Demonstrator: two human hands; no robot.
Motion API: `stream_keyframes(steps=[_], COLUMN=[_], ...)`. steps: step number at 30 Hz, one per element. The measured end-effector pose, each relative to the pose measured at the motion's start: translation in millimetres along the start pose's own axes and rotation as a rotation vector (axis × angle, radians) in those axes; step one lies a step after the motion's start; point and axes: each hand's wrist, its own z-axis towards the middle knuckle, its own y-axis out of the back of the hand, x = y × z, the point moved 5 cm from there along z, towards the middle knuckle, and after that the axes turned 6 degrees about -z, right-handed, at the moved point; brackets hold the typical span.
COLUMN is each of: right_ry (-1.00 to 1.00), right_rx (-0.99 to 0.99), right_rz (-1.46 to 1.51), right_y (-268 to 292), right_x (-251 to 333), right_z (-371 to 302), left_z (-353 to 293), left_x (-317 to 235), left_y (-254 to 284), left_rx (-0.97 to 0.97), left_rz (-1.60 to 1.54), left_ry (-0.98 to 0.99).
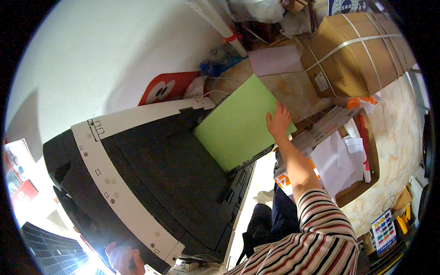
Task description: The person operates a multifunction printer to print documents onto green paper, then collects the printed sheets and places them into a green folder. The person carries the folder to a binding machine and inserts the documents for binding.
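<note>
A sheet or stack of light green paper (243, 126) lies on the side tray of a large black and white office printer (160, 151). My right hand (278, 122) rests flat on the paper's right edge, its fingers stretched out. At the lower left, my left hand (124, 259) is beside the printer's dark front edge, near a bright glare. Its fingers look curled, and what they hold, if anything, is hidden.
A strapped cardboard box (362, 52) stands at the far right. Nearer is an open carton (373, 169) with white papers (337, 158) and a red-and-white roll. A pinkish sheet (275, 60) lies on the floor behind the tray. The white wall (114, 50) rises on the left.
</note>
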Motion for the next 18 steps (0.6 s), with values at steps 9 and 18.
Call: stream_keyframes(steps=[9, 18], right_ry=[-0.03, 0.189], right_rx=[0.454, 0.572], right_rz=[0.034, 0.31], right_y=[-13.2, -22.5], right_x=[-1.4, -32.1], right_z=[-5.8, 22.7], left_z=[-4.4, 7.4], left_x=[3.8, 1.4], left_y=[-4.6, -2.9], left_rx=[-0.043, -0.1], left_rz=[0.005, -0.008], left_ry=[0.021, 0.039])
